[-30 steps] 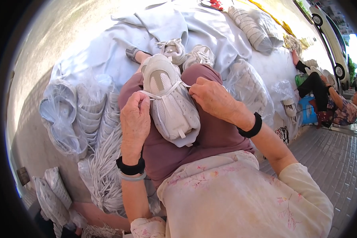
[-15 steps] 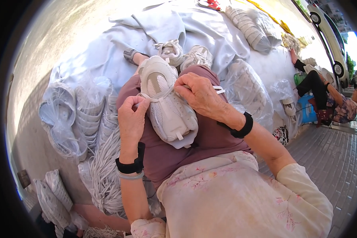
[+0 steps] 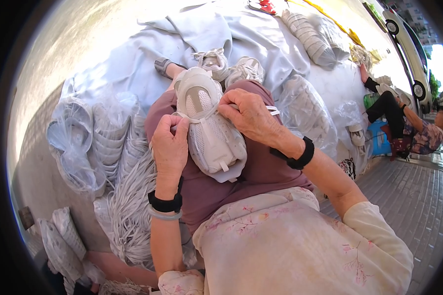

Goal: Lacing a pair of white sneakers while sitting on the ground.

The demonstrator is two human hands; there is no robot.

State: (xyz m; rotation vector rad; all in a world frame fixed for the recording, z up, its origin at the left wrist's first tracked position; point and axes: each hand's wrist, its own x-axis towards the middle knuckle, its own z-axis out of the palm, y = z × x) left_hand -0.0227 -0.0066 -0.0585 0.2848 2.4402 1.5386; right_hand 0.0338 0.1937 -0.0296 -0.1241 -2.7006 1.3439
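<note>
We're looking at a pale car [image 3: 409,53] over on the right edge, and below it a person in a patterned shirt [image 3: 422,140], with a blue stool [image 3: 379,137] just beside. Grey paving [image 3: 403,196] runs beneath. Up top, we spot a yellow strip [image 3: 353,35] and something red [image 3: 267,6] near a rumpled pale-blue sheet [image 3: 197,29].

Shoe [image 3: 215,150] on lap [image 3: 268,162], lace bundle [image 3: 133,211] at left, plastic bag [image 3: 307,110] at right

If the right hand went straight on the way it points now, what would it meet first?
Most likely the pale shoe on the lap: the right hand points at it from very close by, though exact depth is hard to judge from one view.
</note>
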